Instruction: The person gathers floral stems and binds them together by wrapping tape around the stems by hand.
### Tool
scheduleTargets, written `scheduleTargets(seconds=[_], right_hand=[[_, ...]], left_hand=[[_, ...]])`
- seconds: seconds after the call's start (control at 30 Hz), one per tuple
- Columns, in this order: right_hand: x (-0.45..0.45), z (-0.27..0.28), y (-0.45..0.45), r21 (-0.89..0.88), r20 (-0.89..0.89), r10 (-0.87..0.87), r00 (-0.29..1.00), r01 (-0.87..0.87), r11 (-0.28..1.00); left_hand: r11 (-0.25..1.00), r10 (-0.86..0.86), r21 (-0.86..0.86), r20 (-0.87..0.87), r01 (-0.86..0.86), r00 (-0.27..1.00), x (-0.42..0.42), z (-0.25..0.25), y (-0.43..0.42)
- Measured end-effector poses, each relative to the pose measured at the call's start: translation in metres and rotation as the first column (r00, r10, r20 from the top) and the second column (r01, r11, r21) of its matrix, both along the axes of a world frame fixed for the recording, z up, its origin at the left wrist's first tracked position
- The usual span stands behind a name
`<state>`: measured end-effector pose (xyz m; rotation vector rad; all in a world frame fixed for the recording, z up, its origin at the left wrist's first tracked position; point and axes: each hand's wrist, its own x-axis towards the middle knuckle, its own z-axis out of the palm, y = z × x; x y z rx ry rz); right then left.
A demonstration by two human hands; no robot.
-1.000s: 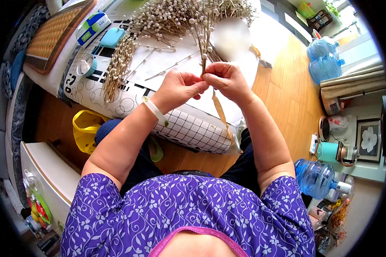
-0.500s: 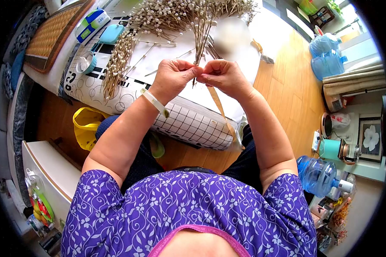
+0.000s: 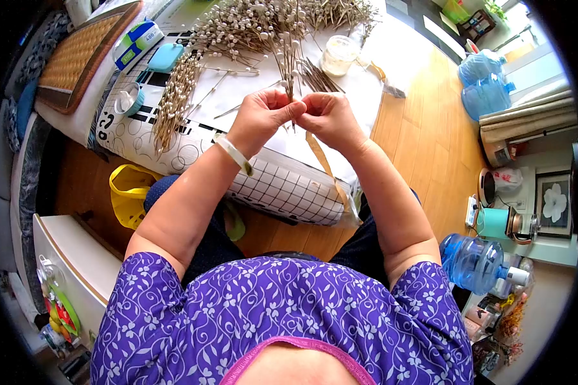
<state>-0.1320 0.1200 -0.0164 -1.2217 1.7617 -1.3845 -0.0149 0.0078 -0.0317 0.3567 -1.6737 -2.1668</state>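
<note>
My left hand (image 3: 263, 120) is closed around a small bunch of dried stems with white buds (image 3: 289, 61), which stands up from the fingers. Against it, my right hand (image 3: 332, 120) is pinched shut at the lower stems, its fingertips meeting the left thumb. A strip of tan tape (image 3: 319, 154) hangs from under the right fingers down past the table edge. What exactly lies between the right fingertips is hidden. Cut stem ends poke out just below both hands.
Piles of budded stems (image 3: 237, 29) and a loose bunch (image 3: 173, 106) lie on the white-covered table (image 3: 282, 186). Beyond the right hand stand a jar (image 3: 339, 56) and bare sticks (image 3: 320, 78). A yellow bag (image 3: 127, 196) is below left; water jugs (image 3: 472, 263) stand right.
Both hands stay at the stems, with the right hand slightly nearer the left. The budded bunch has shifted a little left and down. The jar, blurred before, now shows clearly.
</note>
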Motion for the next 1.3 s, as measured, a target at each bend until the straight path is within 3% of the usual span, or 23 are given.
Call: scheduleTargets(seconds=[0.1,0.23,0.37,0.57,0.67,0.77,0.9,0.97,1.3], right_hand=[[0.001,0.004,0.003,-0.02,0.088,0.009,0.996,-0.007,1.0],[-0.002,-0.01,0.001,-0.04,0.081,0.039,0.996,-0.036,0.999],[-0.002,-0.012,-0.002,0.007,-0.043,0.014,0.999,-0.014,1.0],[0.009,-0.005,-0.004,-0.114,0.073,0.022,0.997,-0.014,0.993],[0.009,0.0,0.0,-0.054,0.003,-0.008,1.0,0.008,0.998],[0.008,0.005,0.001,-0.005,-0.116,-0.054,0.992,0.054,0.999],[0.011,0.008,0.003,-0.038,-0.108,-0.044,0.993,0.04,0.998],[0.01,0.002,0.002,-0.089,-0.03,-0.025,0.999,0.022,0.996],[0.012,-0.007,-0.002,-0.073,0.065,-0.008,0.998,0.013,0.997]], left_hand=[[1.0,0.003,-0.007,-0.061,-0.003,0.998,0.001,0.008,0.013],[0.974,0.078,-0.214,0.0,-0.076,0.997,0.0,-0.008,0.005],[0.975,0.121,-0.187,-0.014,-0.121,0.993,0.0,-0.003,0.002],[0.994,0.094,0.056,-0.063,-0.091,0.994,-0.002,0.002,-0.001],[0.994,0.094,-0.05,-0.028,-0.095,0.995,0.0,0.002,-0.001],[0.989,0.143,-0.046,0.03,-0.142,0.989,0.001,0.008,0.002],[0.999,0.015,-0.033,-0.074,-0.018,0.997,0.001,0.009,-0.001],[0.996,-0.062,-0.06,-0.031,0.06,0.998,0.002,0.007,0.0],[0.983,0.087,-0.156,-0.06,-0.096,0.994,0.005,0.004,0.0]])
